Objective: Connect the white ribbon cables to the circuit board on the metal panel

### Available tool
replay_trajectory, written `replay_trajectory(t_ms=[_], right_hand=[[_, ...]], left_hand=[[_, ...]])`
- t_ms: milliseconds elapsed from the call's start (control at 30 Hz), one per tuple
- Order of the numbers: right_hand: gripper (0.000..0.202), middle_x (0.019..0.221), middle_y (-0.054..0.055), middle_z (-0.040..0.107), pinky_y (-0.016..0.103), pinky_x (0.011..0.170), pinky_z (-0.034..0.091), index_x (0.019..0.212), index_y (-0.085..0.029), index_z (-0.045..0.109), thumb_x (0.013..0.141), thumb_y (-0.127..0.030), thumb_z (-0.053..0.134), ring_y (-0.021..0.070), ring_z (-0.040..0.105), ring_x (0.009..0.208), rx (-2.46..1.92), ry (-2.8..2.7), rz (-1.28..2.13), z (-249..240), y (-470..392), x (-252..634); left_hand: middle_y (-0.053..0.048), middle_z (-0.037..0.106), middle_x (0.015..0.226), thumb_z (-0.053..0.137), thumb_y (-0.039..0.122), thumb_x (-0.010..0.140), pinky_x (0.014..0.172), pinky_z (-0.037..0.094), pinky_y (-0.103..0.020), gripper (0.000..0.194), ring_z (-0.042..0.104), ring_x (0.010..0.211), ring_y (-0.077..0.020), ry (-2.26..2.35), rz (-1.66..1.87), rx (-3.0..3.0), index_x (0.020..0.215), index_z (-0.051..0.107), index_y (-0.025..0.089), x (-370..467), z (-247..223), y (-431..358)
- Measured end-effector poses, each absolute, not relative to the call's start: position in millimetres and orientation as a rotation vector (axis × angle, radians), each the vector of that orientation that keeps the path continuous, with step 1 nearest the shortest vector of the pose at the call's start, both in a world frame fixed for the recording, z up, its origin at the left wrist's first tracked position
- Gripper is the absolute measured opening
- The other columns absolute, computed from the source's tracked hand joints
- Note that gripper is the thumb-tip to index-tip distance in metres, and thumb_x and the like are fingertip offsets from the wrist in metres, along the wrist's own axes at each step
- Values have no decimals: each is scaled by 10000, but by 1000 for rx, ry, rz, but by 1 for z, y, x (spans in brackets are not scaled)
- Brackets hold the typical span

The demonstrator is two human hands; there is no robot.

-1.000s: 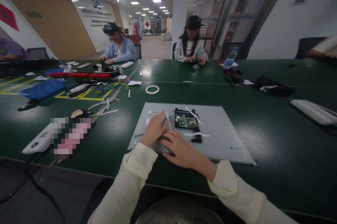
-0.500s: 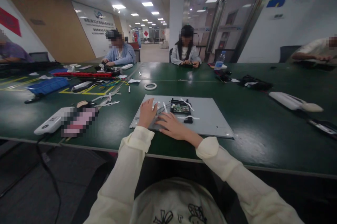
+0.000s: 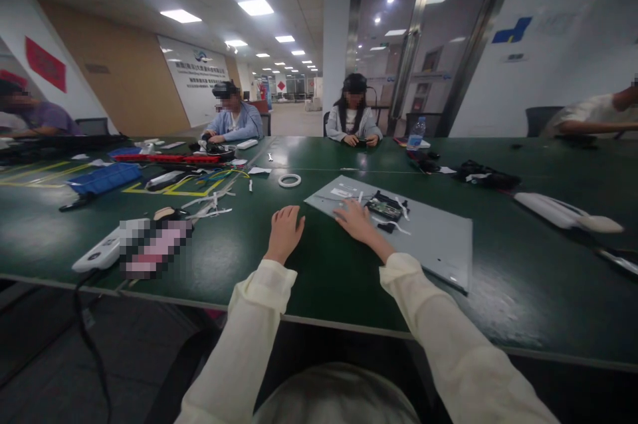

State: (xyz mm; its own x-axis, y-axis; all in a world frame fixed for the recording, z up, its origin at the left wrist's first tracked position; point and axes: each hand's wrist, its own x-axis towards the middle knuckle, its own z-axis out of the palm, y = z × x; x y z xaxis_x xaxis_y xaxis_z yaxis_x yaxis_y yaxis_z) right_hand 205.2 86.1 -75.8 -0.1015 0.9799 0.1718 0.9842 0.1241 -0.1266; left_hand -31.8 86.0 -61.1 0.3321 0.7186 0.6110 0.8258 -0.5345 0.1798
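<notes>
A flat grey panel (image 3: 433, 231) lies askew on the green table, its near corner pointing toward me at the right. On it sits a black frame with a green circuit board (image 3: 386, 207), with strips of white tape (image 3: 396, 227) and a thin cable around it. My right hand (image 3: 355, 219) rests on the panel's left part, fingers spread, beside the circuit board. My left hand (image 3: 286, 232) is off the panel, over the bare table to its left, holding nothing, with its thumb apart from the fingers.
A roll of white tape (image 3: 290, 181) lies beyond my left hand. At left are a white power bank-like device (image 3: 107, 244), tape scraps (image 3: 214, 205) and a blue bin (image 3: 104, 178). A white device (image 3: 548, 210) lies at right. Several people sit around the table; a bottle (image 3: 417, 134) stands opposite.
The panel has turned clockwise and shifted right, with the circuit board on it. My left hand has come off the panel; my right hand has moved right and farther away. The view has tilted up.
</notes>
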Motion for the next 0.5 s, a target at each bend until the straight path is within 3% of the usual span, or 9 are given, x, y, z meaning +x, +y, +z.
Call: replay_trajectory(t_ms=[300,500], right_hand=[[411,1397,51,281,648,941,223,1259,-365,483,913,-448,277,337,191,1289,-2372,-1733,-130,-86,108,310],[448,1366,98,335,685,893,233,1249,-316,509,887,-456,285,378,232,1256,-2482,-1515,-190,-92,100,376]], left_hand=[[-68,558,1156,398,269,898,957,357,-369,252,486,1109,-193,-1405,-904,-2544,1118,493,191,-29,-65,85],[-56,556,1147,409,268,892,960,349,-375,224,479,1107,-194,-1378,-856,-2602,1085,503,200,-26,-65,85]])
